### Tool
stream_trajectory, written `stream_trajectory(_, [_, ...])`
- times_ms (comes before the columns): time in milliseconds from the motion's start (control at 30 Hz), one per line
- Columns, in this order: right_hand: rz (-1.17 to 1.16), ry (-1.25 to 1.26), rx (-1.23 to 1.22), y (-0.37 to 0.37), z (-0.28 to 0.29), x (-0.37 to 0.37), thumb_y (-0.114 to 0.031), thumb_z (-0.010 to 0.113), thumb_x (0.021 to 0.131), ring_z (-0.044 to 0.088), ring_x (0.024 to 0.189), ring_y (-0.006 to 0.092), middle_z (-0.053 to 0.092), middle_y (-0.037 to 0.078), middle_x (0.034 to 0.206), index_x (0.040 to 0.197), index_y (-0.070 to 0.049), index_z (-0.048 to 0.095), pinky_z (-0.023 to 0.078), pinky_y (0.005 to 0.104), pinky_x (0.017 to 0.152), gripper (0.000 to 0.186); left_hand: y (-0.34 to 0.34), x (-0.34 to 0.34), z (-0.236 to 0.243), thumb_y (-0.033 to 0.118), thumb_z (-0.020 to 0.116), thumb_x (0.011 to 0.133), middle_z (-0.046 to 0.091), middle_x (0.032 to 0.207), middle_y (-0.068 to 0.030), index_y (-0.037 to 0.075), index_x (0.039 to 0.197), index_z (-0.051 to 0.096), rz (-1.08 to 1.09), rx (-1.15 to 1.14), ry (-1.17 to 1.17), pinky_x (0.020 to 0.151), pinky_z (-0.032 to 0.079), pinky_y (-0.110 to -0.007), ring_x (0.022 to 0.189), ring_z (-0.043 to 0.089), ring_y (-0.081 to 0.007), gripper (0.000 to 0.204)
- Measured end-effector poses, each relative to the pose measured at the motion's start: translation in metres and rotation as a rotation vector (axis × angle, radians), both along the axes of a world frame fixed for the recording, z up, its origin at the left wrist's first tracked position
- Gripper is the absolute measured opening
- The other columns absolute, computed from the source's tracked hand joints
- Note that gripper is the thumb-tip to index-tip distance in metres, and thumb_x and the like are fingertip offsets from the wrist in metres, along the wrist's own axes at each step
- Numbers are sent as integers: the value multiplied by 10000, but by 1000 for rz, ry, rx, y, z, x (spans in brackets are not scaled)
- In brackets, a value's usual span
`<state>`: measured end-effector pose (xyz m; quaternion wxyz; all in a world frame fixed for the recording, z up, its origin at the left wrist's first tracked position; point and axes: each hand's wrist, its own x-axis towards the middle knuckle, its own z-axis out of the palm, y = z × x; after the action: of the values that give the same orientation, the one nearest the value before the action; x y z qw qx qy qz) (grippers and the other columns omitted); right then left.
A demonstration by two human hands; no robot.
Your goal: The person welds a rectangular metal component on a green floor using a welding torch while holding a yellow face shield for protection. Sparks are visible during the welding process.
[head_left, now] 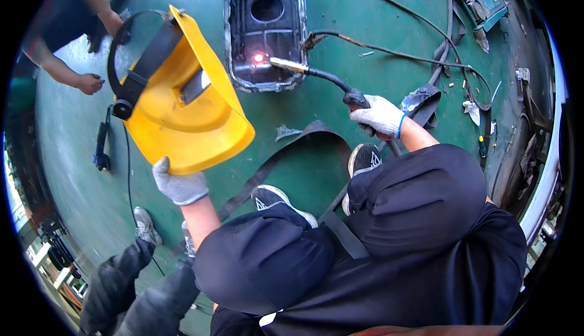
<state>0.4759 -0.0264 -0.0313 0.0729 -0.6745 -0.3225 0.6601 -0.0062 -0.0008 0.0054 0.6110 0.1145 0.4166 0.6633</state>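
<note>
My left hand (180,184), in a pale work glove, grips a yellow welding mask (194,123) by its lower edge. The mask's inner side faces me, with a dark head strap (155,53) and a small viewing window. My gloved right hand (380,117) is wrapped round the handle of a welding torch (328,76). The torch's bright nozzle points left over a dark, ribbed metal pan (267,44) with a round hole. Just left of the nozzle, a spot on the pan glows pink-white (259,57).
Cables (420,62) and dark straps (292,144) lie across the green floor. A green metal device (483,4) stands at the far right, near scattered debris. A black-handled tool (101,147) lies left of the mask. One person (73,38) is at the far left; another's legs (131,275) are lower left.
</note>
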Motion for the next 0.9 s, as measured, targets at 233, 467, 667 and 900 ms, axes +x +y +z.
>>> stream_trajectory(233, [3, 7, 51, -11, -6, 3, -297, 760, 929, 581, 611, 122, 620, 19, 796, 1048, -76, 651, 487, 317, 555, 274, -2, -14, -3, 188, 622, 935, 590, 1553, -167, 33, 1551, 508, 66, -40, 49, 1223, 426, -587, 1435, 562, -383, 645])
stream_trajectory(467, [-48, 39, 18, -4, -7, -4, -293, 749, 946, 584, 607, 119, 619, 18, 780, 1042, -75, 656, 495, 312, 559, 256, -4, -16, -9, 188, 617, 943, 575, 1566, -180, 32, 1556, 507, 64, -54, 40, 1234, 410, -580, 1448, 549, -382, 643])
stream_trajectory(667, [-46, 42, 28, -3, -9, -7, -288, 744, 952, 586, 605, 121, 620, 17, 774, 1039, -76, 653, 496, 313, 562, 247, -4, -10, -12, 183, 614, 936, 603, 1533, -181, 12, 1539, 517, 12, -50, -50, 1231, 415, -565, 1426, 568, -380, 634])
stream_trajectory(900, [-22, 5, 25, 1, -6, -11, -285, 730, 956, 586, 609, 122, 621, 18, 775, 1032, -73, 649, 492, 315, 564, 239, 0, 12, -16, 158, 632, 917, 634, 1493, -171, 7, 1492, 563, -76, -77, -99, 1233, 414, -546, 1403, 587, -371, 599])
